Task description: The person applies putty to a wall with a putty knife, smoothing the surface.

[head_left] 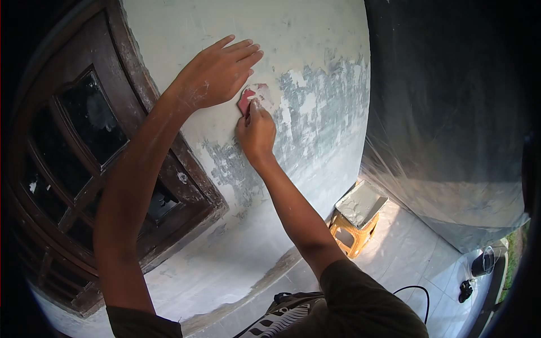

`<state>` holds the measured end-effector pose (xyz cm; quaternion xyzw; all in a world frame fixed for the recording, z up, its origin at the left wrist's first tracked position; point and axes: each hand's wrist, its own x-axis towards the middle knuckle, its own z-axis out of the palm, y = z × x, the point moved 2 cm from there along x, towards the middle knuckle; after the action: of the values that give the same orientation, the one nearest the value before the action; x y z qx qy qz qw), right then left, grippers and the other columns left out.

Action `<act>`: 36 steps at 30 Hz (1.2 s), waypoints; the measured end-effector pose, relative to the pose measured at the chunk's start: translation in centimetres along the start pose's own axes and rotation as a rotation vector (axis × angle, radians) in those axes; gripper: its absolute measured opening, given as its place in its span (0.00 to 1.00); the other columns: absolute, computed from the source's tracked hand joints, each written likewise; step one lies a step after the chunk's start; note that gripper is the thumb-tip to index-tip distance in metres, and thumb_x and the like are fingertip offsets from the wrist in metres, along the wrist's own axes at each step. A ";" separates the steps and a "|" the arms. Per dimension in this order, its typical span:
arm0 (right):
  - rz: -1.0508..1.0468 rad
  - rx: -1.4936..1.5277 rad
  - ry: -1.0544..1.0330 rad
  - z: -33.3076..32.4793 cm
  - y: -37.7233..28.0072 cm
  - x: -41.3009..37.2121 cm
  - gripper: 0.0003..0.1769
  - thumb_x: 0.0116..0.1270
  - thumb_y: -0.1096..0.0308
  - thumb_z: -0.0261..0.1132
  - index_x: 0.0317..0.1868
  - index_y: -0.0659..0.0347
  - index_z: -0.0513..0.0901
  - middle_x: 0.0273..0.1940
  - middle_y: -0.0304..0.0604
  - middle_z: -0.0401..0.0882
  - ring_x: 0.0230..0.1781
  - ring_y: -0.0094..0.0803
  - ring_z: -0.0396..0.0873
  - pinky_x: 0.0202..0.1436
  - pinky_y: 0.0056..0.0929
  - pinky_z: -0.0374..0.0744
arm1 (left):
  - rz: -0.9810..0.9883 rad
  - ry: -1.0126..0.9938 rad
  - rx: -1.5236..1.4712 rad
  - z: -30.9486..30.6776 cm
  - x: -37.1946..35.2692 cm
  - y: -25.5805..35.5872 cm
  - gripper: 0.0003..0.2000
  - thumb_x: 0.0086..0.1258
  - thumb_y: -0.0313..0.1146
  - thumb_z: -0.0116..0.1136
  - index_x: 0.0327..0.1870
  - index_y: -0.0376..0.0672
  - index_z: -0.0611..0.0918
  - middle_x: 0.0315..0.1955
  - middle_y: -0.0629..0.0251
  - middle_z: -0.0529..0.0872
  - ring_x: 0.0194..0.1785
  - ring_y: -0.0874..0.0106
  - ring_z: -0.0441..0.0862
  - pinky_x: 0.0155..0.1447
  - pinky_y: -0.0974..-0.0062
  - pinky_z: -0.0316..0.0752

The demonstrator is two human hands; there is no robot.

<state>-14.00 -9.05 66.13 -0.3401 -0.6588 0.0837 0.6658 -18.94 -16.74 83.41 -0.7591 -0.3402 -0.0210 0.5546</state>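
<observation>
My right hand (pixel 258 135) grips a red putty spreader (pixel 245 102), with the thumb laid along it. White putty (pixel 261 93) is smeared over the upper right part of the spreader, which is up close against the wall (pixel 315 107). Just above and to the left, my left hand (pixel 217 73) is raised in front of the wall with its fingers stretched out, holding nothing. Around the spreader the wall is pale and smooth; patchy grey areas with white flecks show to the right and below.
A dark wooden window frame (pixel 127 73) borders the wall on the left. At lower right, a tray of pale putty (pixel 360 205) rests on a yellow stool (pixel 352 234). Plastic sheeting (pixel 445 169) hangs on the right, with a dark bucket (pixel 483 263) on the tiled floor (pixel 406 253).
</observation>
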 end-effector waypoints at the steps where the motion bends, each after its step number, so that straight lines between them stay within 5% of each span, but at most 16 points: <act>1: -0.055 0.047 0.001 0.1 -1.6 -1.6 0.20 0.59 0.74 0.65 0.52 0.72 0.80 0.36 0.55 0.79 0.40 0.51 0.80 0.41 0.47 0.80 | 0.004 0.007 0.000 0.0 0.3 0.0 0.20 0.75 0.31 0.53 0.66 0.38 0.76 0.65 0.58 0.79 0.71 0.64 0.73 0.79 0.61 0.60; 5: -0.231 0.279 0.035 -1.1 -5.8 -8.1 0.23 0.56 0.78 0.67 0.55 0.68 0.83 0.29 0.50 0.78 0.29 0.44 0.80 0.34 0.38 0.80 | 0.009 0.017 0.007 0.1 0.9 0.0 0.20 0.75 0.31 0.53 0.66 0.38 0.76 0.65 0.58 0.79 0.71 0.64 0.73 0.78 0.61 0.61; 9: -0.148 0.209 0.176 -3.4 -2.2 -3.6 0.21 0.55 0.79 0.66 0.53 0.70 0.84 0.26 0.49 0.77 0.24 0.40 0.78 0.30 0.35 0.77 | 0.010 0.032 0.009 -0.9 0.5 0.1 0.20 0.75 0.31 0.52 0.66 0.37 0.75 0.65 0.58 0.79 0.70 0.64 0.73 0.78 0.60 0.61; 10: -0.045 0.154 0.149 -3.8 -1.0 -1.9 0.21 0.57 0.78 0.66 0.53 0.70 0.83 0.33 0.53 0.80 0.32 0.50 0.79 0.37 0.45 0.78 | 0.004 0.027 0.008 -0.7 0.2 0.1 0.20 0.75 0.31 0.52 0.66 0.37 0.75 0.65 0.58 0.79 0.70 0.64 0.73 0.78 0.60 0.61; 16: -0.031 -0.024 0.111 -1.2 1.1 2.2 0.17 0.59 0.75 0.65 0.50 0.68 0.82 0.33 0.51 0.78 0.35 0.49 0.79 0.39 0.45 0.79 | 0.011 0.032 0.022 -0.4 0.1 0.0 0.20 0.75 0.31 0.53 0.66 0.38 0.75 0.64 0.58 0.80 0.70 0.63 0.73 0.78 0.60 0.61; 18: -0.154 0.035 0.056 -0.3 -1.1 -0.9 0.19 0.59 0.75 0.65 0.52 0.67 0.81 0.34 0.52 0.77 0.37 0.50 0.79 0.37 0.47 0.79 | 0.004 0.029 -0.002 -0.6 0.5 0.2 0.20 0.75 0.31 0.53 0.66 0.38 0.76 0.64 0.58 0.80 0.71 0.64 0.73 0.78 0.60 0.61; 20: -0.300 0.128 0.041 -0.6 -3.2 -5.4 0.27 0.56 0.78 0.68 0.59 0.67 0.80 0.42 0.53 0.82 0.42 0.49 0.82 0.45 0.41 0.83 | 0.009 0.056 -0.002 -0.5 0.7 0.2 0.20 0.75 0.30 0.53 0.66 0.38 0.76 0.64 0.58 0.80 0.71 0.63 0.73 0.78 0.60 0.61; 23: -0.355 0.311 0.082 -3.5 -3.3 -7.5 0.25 0.55 0.82 0.65 0.57 0.69 0.82 0.36 0.52 0.81 0.34 0.43 0.82 0.38 0.35 0.82 | 0.010 0.072 -0.002 -1.2 0.4 0.0 0.20 0.75 0.30 0.53 0.66 0.38 0.76 0.64 0.58 0.80 0.71 0.63 0.73 0.78 0.60 0.61; 27: -0.121 0.239 0.060 -5.4 1.1 -2.7 0.26 0.56 0.82 0.63 0.58 0.71 0.80 0.36 0.52 0.80 0.37 0.48 0.80 0.37 0.40 0.79 | -0.004 0.059 0.019 -1.1 -0.8 -0.5 0.20 0.75 0.29 0.53 0.67 0.38 0.76 0.64 0.57 0.79 0.70 0.63 0.74 0.78 0.60 0.62; 36: -0.309 -0.051 0.123 -2.0 4.4 1.1 0.24 0.57 0.78 0.65 0.56 0.66 0.81 0.37 0.52 0.79 0.41 0.49 0.80 0.41 0.43 0.81 | -0.021 0.015 0.013 0.5 -0.4 -0.5 0.19 0.76 0.30 0.53 0.66 0.38 0.76 0.64 0.56 0.79 0.70 0.63 0.74 0.78 0.60 0.61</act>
<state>-10.48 -5.84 64.73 -0.2559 -0.6633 -0.0572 0.7009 -19.65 -16.39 83.44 -0.7515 -0.3444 -0.0301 0.5619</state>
